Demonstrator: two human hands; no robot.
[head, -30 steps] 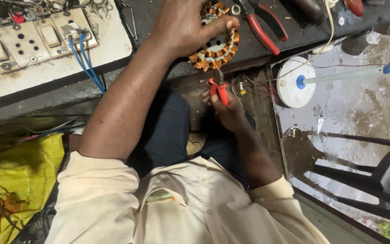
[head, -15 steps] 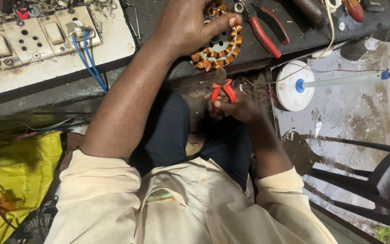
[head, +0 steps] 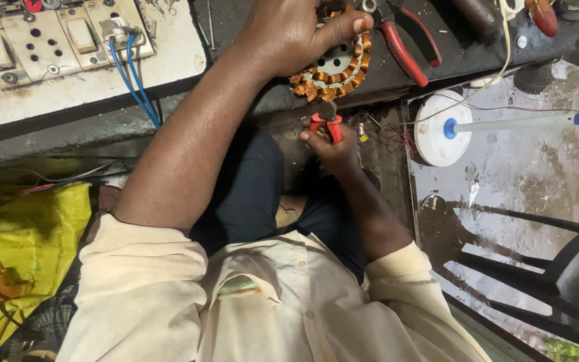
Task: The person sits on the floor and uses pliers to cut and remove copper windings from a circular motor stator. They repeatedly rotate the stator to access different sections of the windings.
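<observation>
1. We see the copper-wound stator (head: 335, 70) lying flat at the near edge of the dark worktop (head: 450, 60), our left hand (head: 289, 33) clamped over its far-left side.
2. Just near of it, our right hand (head: 333, 144) is closed on small red-handled cutters (head: 328, 121), nose pointing far toward the windings.
3. Red pliers (head: 403, 47) lie right; a white switchboard (head: 68, 40) sits left; a yellow bag (head: 15, 255) lies near-left.

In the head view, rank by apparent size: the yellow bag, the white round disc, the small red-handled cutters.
1. yellow bag, though it sits nearer the camera
2. white round disc
3. small red-handled cutters, held in the right hand
</observation>
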